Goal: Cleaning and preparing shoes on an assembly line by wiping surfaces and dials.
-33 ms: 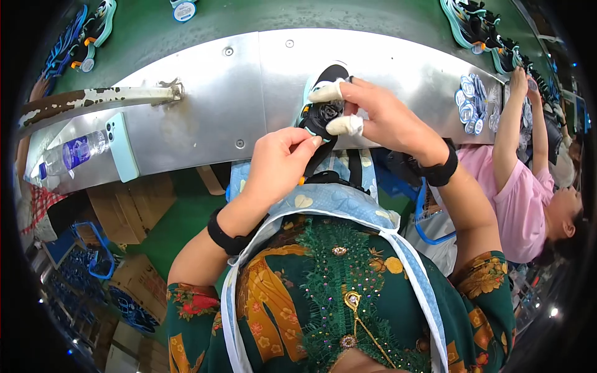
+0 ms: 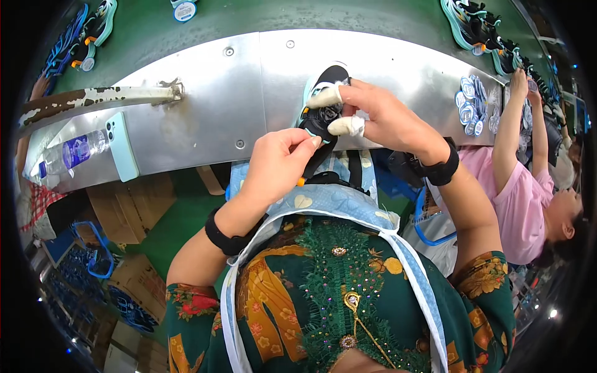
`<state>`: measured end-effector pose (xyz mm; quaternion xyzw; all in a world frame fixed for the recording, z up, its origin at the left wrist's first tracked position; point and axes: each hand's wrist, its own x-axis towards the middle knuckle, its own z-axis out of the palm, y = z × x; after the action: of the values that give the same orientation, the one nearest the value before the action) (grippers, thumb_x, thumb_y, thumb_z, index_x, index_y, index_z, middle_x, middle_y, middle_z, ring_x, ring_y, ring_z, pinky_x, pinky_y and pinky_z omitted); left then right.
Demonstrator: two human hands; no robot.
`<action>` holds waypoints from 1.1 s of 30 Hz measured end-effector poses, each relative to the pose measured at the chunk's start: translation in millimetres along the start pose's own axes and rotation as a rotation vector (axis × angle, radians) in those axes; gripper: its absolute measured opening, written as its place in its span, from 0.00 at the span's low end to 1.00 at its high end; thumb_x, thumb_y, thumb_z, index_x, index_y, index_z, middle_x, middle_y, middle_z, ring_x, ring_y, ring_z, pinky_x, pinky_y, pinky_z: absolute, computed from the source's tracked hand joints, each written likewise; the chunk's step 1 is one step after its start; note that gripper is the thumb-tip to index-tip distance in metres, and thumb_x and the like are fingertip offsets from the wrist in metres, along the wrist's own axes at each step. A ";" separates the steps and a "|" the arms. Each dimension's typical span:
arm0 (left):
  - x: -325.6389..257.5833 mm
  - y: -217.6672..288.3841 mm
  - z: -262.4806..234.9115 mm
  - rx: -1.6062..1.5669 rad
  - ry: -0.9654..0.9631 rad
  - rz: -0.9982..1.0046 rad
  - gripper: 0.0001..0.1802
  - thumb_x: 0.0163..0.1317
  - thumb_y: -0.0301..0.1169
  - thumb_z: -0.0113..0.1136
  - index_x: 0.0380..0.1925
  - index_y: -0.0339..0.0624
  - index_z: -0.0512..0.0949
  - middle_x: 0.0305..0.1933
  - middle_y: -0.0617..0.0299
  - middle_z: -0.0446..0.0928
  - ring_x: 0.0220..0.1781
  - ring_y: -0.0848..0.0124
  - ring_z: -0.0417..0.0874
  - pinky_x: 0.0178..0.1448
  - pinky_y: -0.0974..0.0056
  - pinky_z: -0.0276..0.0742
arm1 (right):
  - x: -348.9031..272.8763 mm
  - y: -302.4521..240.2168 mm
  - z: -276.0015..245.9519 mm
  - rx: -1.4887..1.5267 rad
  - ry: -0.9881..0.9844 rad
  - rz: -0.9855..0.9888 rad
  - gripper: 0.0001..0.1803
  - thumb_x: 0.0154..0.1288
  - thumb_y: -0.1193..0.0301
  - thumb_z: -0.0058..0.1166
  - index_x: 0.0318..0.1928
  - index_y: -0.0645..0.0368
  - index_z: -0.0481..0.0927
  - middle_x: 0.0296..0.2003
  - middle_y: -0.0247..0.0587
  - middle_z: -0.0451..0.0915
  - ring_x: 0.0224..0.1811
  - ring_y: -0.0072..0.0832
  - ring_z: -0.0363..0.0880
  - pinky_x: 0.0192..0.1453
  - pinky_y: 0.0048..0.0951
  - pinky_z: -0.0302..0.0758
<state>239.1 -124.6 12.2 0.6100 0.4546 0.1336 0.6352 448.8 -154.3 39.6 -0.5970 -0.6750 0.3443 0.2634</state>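
Head view: left hand grip pinched, thumb and forefinger together on a light teal bit at the near end of a black-and-teal sneaker. Right hand grip part-open, thumb and forefinger spread, pale finger covers on both tips, against the black upper; can't tell if they pinch anything. Near edge of the metal surface runs right by both hands, blue patterned apron just below. Open metal left of the sneaker up to a chipped-paint bar, light-blue phone and clear bottle; more to the right, up to round tags. Green strip past the far edge. Sneaker lies between the hands, its black far end beyond both grips, teal sole edge on the left.
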 end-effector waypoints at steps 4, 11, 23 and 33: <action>1.7 14.0 -1.7 0.087 -0.176 -0.181 0.12 0.67 0.31 0.56 0.38 0.34 0.84 0.28 0.69 0.79 0.31 0.82 0.73 0.37 0.72 0.72 | -4.2 12.1 14.7 0.045 0.001 -0.011 0.16 0.57 0.72 0.63 0.47 0.55 0.79 0.33 0.47 0.78 0.36 0.44 0.78 0.40 0.37 0.75; 0.8 8.0 -6.8 0.018 -0.190 -0.201 0.11 0.67 0.32 0.56 0.39 0.37 0.84 0.28 0.69 0.78 0.31 0.82 0.73 0.35 0.72 0.70 | 3.8 -6.5 -6.6 0.302 -0.153 0.249 0.20 0.59 0.69 0.64 0.52 0.54 0.80 0.38 0.38 0.80 0.34 0.24 0.77 0.41 0.26 0.75; 0.9 3.7 -3.4 -0.075 -0.093 -0.174 0.16 0.65 0.35 0.58 0.23 0.34 0.77 0.13 0.66 0.65 0.18 0.80 0.62 0.23 0.66 0.61 | 15.1 11.9 0.5 0.455 -0.228 0.083 0.13 0.56 0.71 0.67 0.43 0.54 0.83 0.34 0.33 0.76 0.33 0.22 0.74 0.39 0.25 0.72; -0.5 4.4 -0.4 -0.058 -0.055 -0.109 0.16 0.65 0.35 0.58 0.23 0.34 0.77 0.13 0.66 0.65 0.18 0.80 0.63 0.23 0.67 0.61 | 2.2 9.7 -4.4 -0.209 -0.102 -0.052 0.16 0.56 0.72 0.64 0.47 0.55 0.81 0.30 0.46 0.76 0.31 0.45 0.78 0.35 0.36 0.74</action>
<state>240.2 -123.8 16.4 0.5689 0.4653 0.0950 0.6714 457.8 -150.9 34.6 -0.5854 -0.7348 0.2952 0.1740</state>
